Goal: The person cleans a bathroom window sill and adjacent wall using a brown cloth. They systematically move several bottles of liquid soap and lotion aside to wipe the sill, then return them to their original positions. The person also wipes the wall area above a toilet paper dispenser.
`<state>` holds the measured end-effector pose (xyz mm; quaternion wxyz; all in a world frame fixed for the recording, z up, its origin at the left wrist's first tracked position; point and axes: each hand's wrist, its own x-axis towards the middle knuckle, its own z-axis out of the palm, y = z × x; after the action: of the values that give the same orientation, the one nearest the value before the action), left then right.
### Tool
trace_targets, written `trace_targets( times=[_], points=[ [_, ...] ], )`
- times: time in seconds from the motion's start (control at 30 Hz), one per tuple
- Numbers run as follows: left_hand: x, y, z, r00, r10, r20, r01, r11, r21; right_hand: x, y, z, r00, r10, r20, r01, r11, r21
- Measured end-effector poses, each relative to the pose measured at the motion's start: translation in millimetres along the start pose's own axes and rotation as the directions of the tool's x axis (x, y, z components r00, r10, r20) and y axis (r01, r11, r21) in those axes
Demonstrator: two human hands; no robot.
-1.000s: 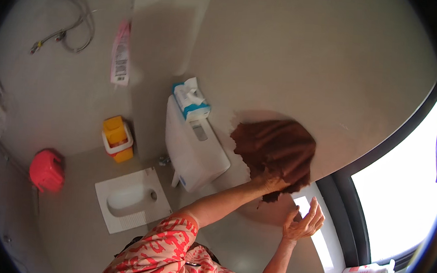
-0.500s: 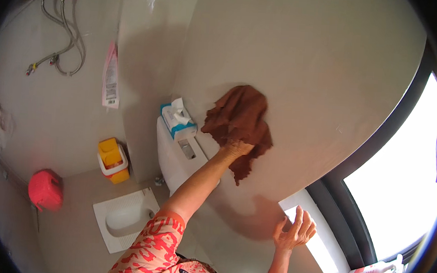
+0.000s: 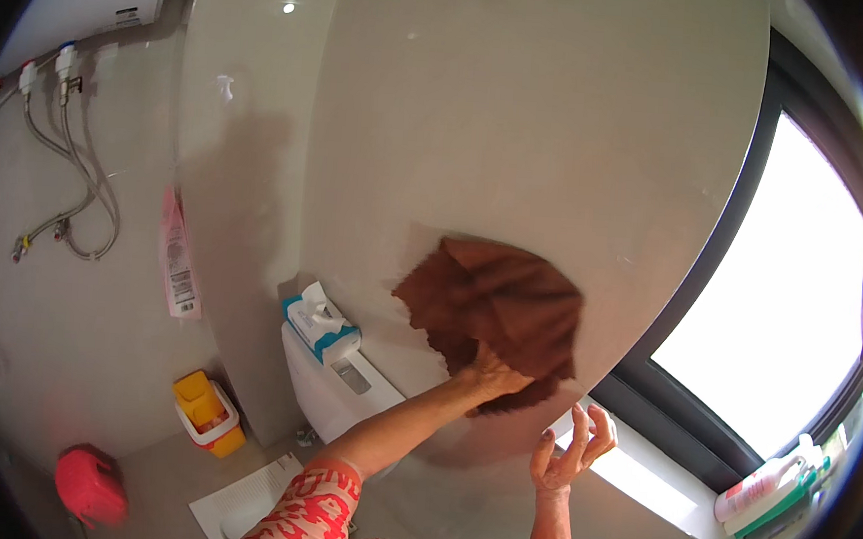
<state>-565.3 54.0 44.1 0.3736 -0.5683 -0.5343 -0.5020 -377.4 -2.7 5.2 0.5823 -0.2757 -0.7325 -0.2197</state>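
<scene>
Softly creased, ragged brown cloth (image 3: 494, 291) spreads out, clasped by the left hand (image 3: 496, 374), right hand (image 3: 564, 462) unclenched

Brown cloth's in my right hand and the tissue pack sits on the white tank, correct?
Wrong hand: the head view shows the brown cloth in your left hand, not your right hand. The tissue pack does sit on the white tank.
</scene>
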Motion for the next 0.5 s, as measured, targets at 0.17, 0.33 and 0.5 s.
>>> trace_targets(
  times=[0.17, 0.33, 0.5],
  points=[
    [37.8, 17.6, -0.9, 0.976, 0.219, -0.018, -0.22, 0.971, -0.096, 2.8, -11.4, 26.8, 0.998, 0.001, -0.059, -0.001, 1.0, 0.01],
    [90.6, -15.0, -18.0, 0.969, 0.224, -0.108, -0.236, 0.965, -0.115, 18.7, -20.4, 46.7, 0.998, -0.025, -0.053, 0.019, 0.993, -0.113],
    [130.2, -73.8, -39.4, 0.971, 0.139, -0.194, -0.162, 0.98, -0.112, 27.6, -29.8, 64.0, 0.995, -0.058, -0.079, 0.034, 0.963, -0.268]
  ],
)
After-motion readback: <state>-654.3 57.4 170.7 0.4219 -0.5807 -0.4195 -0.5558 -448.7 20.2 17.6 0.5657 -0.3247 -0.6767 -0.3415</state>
